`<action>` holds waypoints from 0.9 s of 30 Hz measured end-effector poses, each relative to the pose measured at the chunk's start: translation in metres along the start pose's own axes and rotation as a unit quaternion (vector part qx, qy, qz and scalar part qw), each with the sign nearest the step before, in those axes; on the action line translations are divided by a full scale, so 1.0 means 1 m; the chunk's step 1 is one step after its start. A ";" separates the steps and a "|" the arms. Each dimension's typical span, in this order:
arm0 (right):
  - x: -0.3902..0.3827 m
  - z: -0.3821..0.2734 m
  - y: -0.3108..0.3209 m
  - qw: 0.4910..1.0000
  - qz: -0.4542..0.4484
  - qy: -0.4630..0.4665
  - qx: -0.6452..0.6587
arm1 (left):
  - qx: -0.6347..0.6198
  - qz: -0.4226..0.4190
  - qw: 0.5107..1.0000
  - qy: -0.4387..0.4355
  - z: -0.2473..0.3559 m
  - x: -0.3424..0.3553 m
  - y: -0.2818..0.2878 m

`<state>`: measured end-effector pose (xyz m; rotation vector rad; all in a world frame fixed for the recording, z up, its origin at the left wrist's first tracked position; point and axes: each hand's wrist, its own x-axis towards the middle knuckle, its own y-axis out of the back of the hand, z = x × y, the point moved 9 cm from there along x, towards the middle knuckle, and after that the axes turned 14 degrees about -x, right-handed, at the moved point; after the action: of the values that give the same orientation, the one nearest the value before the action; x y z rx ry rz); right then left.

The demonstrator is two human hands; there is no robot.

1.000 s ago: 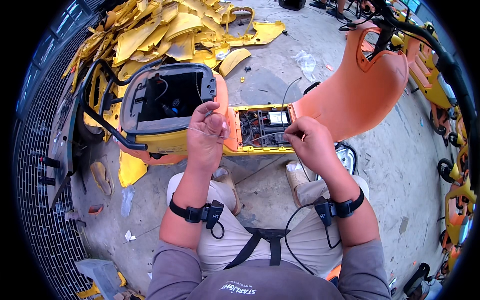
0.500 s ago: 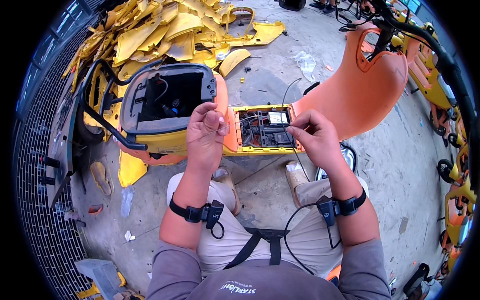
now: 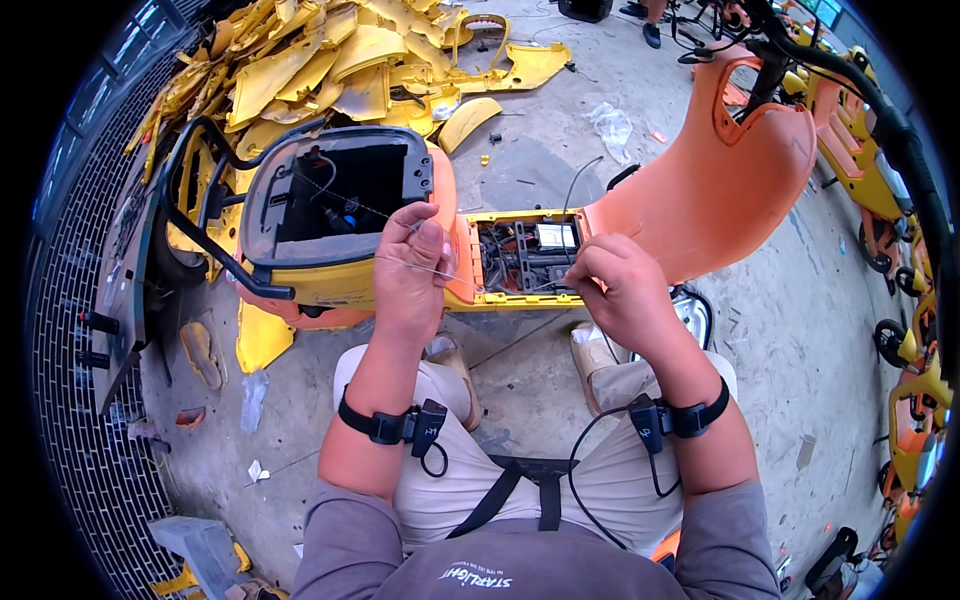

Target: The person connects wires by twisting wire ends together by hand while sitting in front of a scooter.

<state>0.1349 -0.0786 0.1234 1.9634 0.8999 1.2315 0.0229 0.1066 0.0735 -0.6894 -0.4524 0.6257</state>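
Observation:
In front of me lies a yellow and orange scooter body (image 3: 345, 290). My left hand (image 3: 410, 262) is raised in front of its seat bucket, fingers curled round a thin wire (image 3: 425, 268). A fine twisted strand also runs from that hand up across the dark open storage bucket (image 3: 300, 205). My right hand (image 3: 622, 292) hovers at the near right corner of the open floor compartment (image 3: 500, 298), thumb and fingertips pinched together. What lies in that pinch is too thin to make out. Inside the compartment are black wiring and a white-labelled box (image 3: 556, 236).
A heap of yellow plastic panels (image 3: 330, 60) rises behind, at the left. The orange front shield (image 3: 705, 190) stands at the right. A dark cable (image 3: 572, 180) sticks up from the compartment. More scooters (image 3: 905, 340) line the right edge. A slipper (image 3: 202, 355) lies on the floor.
My right hand has come slightly left and down, off the dark cable it was beside. My left hand has barely moved. The fine strand now stretches over the bucket.

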 end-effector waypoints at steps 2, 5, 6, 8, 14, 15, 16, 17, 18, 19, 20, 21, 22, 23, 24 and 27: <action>-0.002 0.010 -0.004 0.999 -0.005 -0.052 -0.009 | 0.002 -0.009 1.000 -0.009 0.000 -0.002 -0.002; -0.002 0.017 -0.009 0.996 -0.007 -0.085 -0.013 | 0.018 -0.030 0.999 -0.031 0.004 -0.004 -0.005; -0.003 0.017 -0.010 0.996 -0.006 -0.085 -0.014 | 0.030 -0.044 0.998 -0.044 0.006 -0.005 -0.008; -0.004 0.023 -0.011 0.993 0.004 -0.118 0.001 | 0.032 -0.056 0.997 -0.044 0.007 -0.006 -0.014; -0.006 0.042 -0.006 0.966 0.059 -0.233 0.091 | 0.040 -0.072 0.996 -0.040 0.007 -0.006 -0.016; -0.006 0.044 -0.005 0.967 0.061 -0.233 0.088 | 0.036 -0.074 0.996 -0.038 0.007 -0.006 -0.016; -0.006 0.046 -0.001 0.964 0.076 -0.236 0.095 | 0.033 -0.076 0.996 -0.039 0.007 -0.007 -0.015; -0.006 0.048 0.002 0.961 0.091 -0.239 0.103 | 0.029 -0.076 0.996 -0.035 0.005 -0.007 -0.014; -0.005 0.047 0.004 0.962 0.093 -0.236 0.102 | 0.026 -0.074 0.996 -0.033 0.004 -0.008 -0.012; -0.005 0.045 0.003 0.959 0.089 -0.233 0.133 | 0.026 -0.076 0.996 -0.037 0.005 -0.008 -0.013; -0.005 0.043 0.002 0.956 0.085 -0.229 0.163 | 0.028 -0.069 0.997 -0.035 0.005 -0.008 -0.013; -0.006 0.045 -0.002 0.956 0.071 -0.221 0.176 | 0.030 -0.062 0.997 -0.033 0.005 -0.008 -0.012; -0.007 0.045 -0.003 0.957 0.072 -0.218 0.176 | 0.030 -0.064 0.997 -0.037 0.005 -0.008 -0.012; -0.007 0.041 -0.005 0.955 0.057 -0.206 0.207 | 0.030 -0.057 0.997 -0.032 0.003 -0.007 -0.010; -0.007 0.038 -0.008 0.951 0.041 -0.195 0.235 | 0.029 -0.051 0.998 -0.027 0.001 -0.006 -0.009; -0.009 0.027 -0.015 0.950 -0.011 -0.157 0.271 | 0.054 -0.027 0.998 0.015 -0.010 -0.007 -0.010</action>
<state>0.1540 -0.0821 0.0978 2.4738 1.1709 0.6612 0.0276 0.0917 0.0722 -0.5816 -0.4052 0.5833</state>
